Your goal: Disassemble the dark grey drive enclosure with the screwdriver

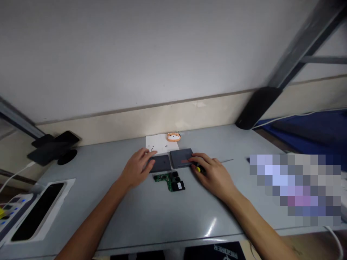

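My left hand (137,168) rests at the left edge of a flat dark grey panel (162,163), fingers apart, with the thumb over its near corner. Beside that panel lies a dark grey box-shaped case (182,156). My right hand (213,175) is closed around a screwdriver (199,169) with a yellow handle end; its thin shaft points right, away from the case. The fingertips of this hand touch the case's right side. In front of both pieces lies a green circuit board (170,182) with black parts. Behind them, small dark screws (152,147) are scattered on a white sheet (160,141).
An orange animal-faced case (174,137) sits at the sheet's back edge. A phone (40,211) and power strip (13,213) are at left, near a black stand (58,148). A dark speaker-like box (257,106) leans at back right. A blurred-out object (292,187) lies at right.
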Demonstrator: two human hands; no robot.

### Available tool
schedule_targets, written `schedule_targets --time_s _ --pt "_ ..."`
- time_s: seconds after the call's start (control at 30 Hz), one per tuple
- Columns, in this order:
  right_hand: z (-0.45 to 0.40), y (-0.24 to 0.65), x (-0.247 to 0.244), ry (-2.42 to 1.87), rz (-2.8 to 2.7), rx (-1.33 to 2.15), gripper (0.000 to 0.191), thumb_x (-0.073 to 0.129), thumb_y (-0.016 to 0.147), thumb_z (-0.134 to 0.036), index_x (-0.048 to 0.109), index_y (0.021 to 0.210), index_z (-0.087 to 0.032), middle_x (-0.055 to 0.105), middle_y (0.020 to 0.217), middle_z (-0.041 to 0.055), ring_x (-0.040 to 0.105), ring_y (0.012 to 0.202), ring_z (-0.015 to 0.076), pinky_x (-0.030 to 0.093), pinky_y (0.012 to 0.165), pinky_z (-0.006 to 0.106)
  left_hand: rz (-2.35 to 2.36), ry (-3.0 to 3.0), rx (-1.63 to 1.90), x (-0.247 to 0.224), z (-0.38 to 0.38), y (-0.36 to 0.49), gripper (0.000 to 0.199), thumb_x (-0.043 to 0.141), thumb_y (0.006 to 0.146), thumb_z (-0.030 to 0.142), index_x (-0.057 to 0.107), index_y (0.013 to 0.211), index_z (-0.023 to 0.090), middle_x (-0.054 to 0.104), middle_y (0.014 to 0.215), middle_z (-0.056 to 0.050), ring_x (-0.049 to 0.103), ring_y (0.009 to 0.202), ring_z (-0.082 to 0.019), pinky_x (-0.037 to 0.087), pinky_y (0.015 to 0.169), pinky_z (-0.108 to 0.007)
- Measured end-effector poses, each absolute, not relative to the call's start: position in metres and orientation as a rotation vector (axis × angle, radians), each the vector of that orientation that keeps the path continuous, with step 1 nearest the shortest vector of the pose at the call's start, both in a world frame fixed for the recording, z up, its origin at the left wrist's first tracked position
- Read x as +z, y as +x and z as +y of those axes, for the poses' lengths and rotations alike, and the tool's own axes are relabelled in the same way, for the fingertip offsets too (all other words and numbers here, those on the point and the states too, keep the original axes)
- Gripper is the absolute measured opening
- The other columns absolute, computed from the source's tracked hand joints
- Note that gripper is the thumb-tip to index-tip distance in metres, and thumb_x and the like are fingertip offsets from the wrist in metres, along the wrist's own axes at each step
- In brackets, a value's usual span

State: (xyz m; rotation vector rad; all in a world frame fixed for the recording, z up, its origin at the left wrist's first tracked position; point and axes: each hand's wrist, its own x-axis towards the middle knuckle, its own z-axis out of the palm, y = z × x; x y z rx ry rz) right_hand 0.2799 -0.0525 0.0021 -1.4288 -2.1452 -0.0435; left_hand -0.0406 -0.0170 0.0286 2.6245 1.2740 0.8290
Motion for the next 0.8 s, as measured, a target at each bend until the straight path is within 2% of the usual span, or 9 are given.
schedule_targets --time_s 0.13,0.27,0.4,0.57,0.8 --pt "-0.051 0.281 0.004 -1.427 -2.106 0.008 0.026 0.051 0.098 -0.028 0.066 0.119 -0.028 0.068 0.13 0.008 0.071 0.105 0.0261 0.053 0.082 0.043 1.247 2.448 0.764 0.015 -0.007 -0.063 0.032 0.04 0.107 0.032 0.062 0.13 0.026 0.066 0.104 -0.005 0.066 0.094 -0.019 0.055 0.086 -0.034" --pt "-0.05 0.282 0.006 -1.451 -2.111 0.044 0.026 0.053 0.096 -0.026 0.067 0.119 -0.029 0.067 0.131 0.0073 0.07 0.109 0.0266 0.053 0.084 0.044 1.234 2.388 0.738 0.009 -0.003 -0.064 0.031 0.04 0.107 0.032 0.065 0.124 0.026 0.07 0.112 -0.005 0.066 0.102 -0.02 0.054 0.091 -0.036" --pt "-0.05 0.281 0.005 -1.447 -2.118 0.061 0.028 0.054 0.095 -0.025 0.067 0.12 -0.029 0.067 0.132 0.0076 0.069 0.11 0.0269 0.053 0.086 0.045 1.221 2.419 0.726 0.01 -0.003 -0.064 0.027 0.043 0.106 0.031 0.065 0.121 0.027 0.071 0.112 -0.004 0.067 0.101 -0.019 0.053 0.091 -0.035" --pt "-0.052 0.28 0.006 -1.411 -2.132 0.044 0.027 0.055 0.095 -0.024 0.069 0.117 -0.03 0.068 0.131 0.0061 0.07 0.11 0.0264 0.053 0.086 0.044 1.188 2.446 0.724 0.014 -0.005 -0.066 0.028 0.04 0.107 0.029 0.062 0.125 0.027 0.068 0.117 -0.004 0.066 0.105 -0.019 0.052 0.093 -0.035" --pt "-0.052 0.282 0.007 -1.413 -2.103 0.04 0.022 0.055 0.097 -0.024 0.068 0.114 -0.03 0.069 0.13 0.0035 0.07 0.111 0.0247 0.05 0.084 0.043 1.189 2.474 0.727 0.013 -0.004 -0.063 0.024 0.041 0.106 0.026 0.064 0.112 0.025 0.067 0.108 -0.004 0.065 0.094 -0.017 0.051 0.087 -0.031"
